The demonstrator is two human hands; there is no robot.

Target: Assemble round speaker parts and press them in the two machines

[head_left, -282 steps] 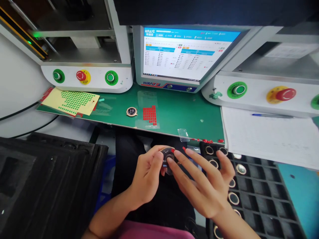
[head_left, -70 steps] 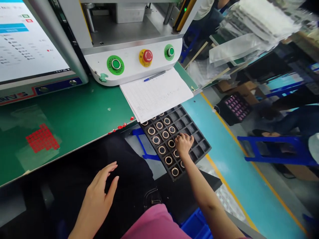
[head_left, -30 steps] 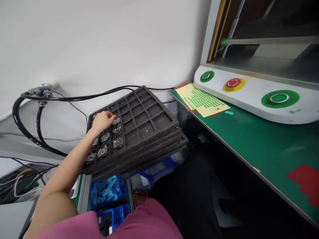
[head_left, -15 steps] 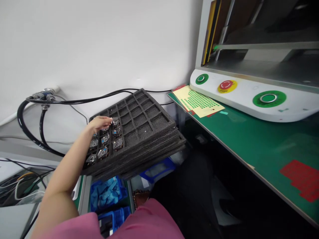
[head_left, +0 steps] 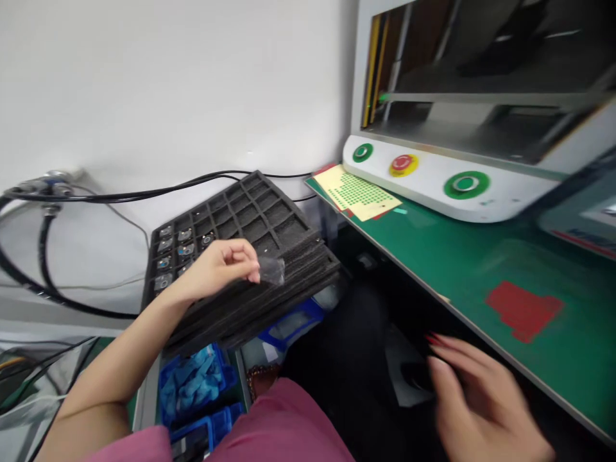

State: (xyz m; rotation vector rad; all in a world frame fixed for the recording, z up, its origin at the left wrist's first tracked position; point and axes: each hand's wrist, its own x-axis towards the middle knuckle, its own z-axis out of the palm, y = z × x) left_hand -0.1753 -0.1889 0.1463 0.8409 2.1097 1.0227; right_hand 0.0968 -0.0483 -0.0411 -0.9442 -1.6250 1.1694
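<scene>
My left hand (head_left: 219,266) is raised over the stack of black foam trays (head_left: 283,221) and pinches a small dark part (head_left: 272,269) wrapped in clear film between thumb and fingers. Several round metal parts (head_left: 174,249) sit in the far-left pockets of the top tray. My right hand (head_left: 476,394) is blurred, low at the right over my dark lap, just below the green bench edge. Its fingers are spread and hold nothing that I can make out; a red speck shows at a fingertip.
The green bench (head_left: 447,256) carries a patch of red stickers (head_left: 522,308) and a yellow sheet of green dots (head_left: 359,191). Behind stands a white machine with green and red buttons (head_left: 403,163). Black cables (head_left: 43,256) run along the wall. Blue bins (head_left: 192,378) sit under the trays.
My left hand has lifted off the tray's part pockets and come toward me with a film-wrapped part in its fingers. My right hand has come into view. The view has swung slightly right.
</scene>
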